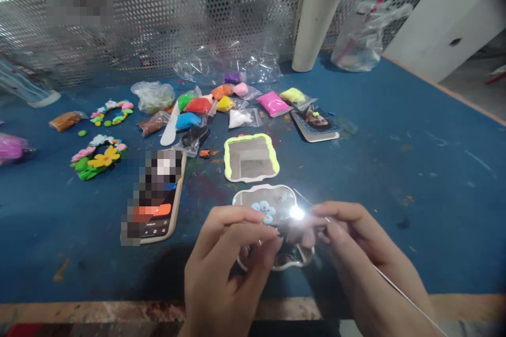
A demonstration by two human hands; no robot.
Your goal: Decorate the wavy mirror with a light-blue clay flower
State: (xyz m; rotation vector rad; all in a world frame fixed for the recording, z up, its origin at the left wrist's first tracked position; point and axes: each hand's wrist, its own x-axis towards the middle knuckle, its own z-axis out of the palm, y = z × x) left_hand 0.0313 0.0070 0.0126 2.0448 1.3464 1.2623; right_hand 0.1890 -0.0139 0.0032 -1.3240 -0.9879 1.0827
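A white wavy-framed mirror (pixel 263 187) lies under both hands, and a bright glare shows on its glass. A light-blue flower (pixel 264 210) with a small red centre is near my left fingertips. My left hand (pixel 237 263) is closed in a pinch above the mirror's left part; what it holds, if anything, is too small to make out. On the right, my right hand (pixel 367 253) pinches a thin metal tool (pixel 399 288), whose shaft runs down to the lower right. Just behind is a second mirror (pixel 253 160) with yellow-green clay along its frame.
Bags of coloured clay (pixel 201 105) spread across the back. A phone (pixel 160 195), a white plastic knife (pixel 169 126) and two decorated rings (pixel 103 155) lie left. A booklet (pixel 316 125), tall cup (pixel 318 21) and plastic bag (pixel 358 39) stand or lie at back right.
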